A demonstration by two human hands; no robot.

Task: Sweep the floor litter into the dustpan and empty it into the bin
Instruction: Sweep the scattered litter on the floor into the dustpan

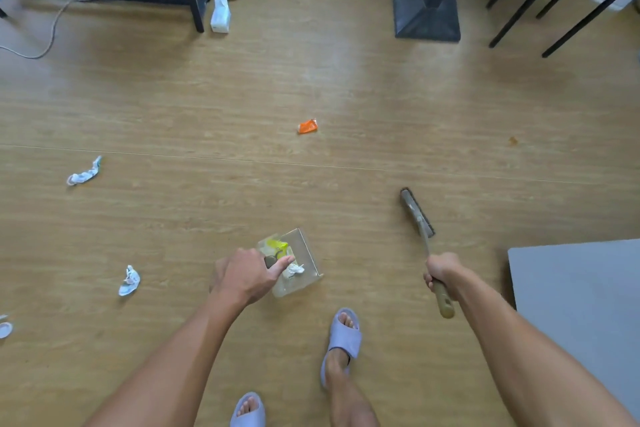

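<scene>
With fingers wrapped tight, the left hand (pixel 246 276) carries the dustpan (pixel 294 262) and the right hand (pixel 441 270) the brush (pixel 417 213); next, sweep up the orange wrapper (pixel 307 126).

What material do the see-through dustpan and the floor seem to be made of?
The see-through dustpan: probably clear, glossy plastic, since the litter and floor show through its walls. The floor: wood-look planks, maybe laminate or vinyl, with printed grain, a thin seam and a soft sheen.
</scene>
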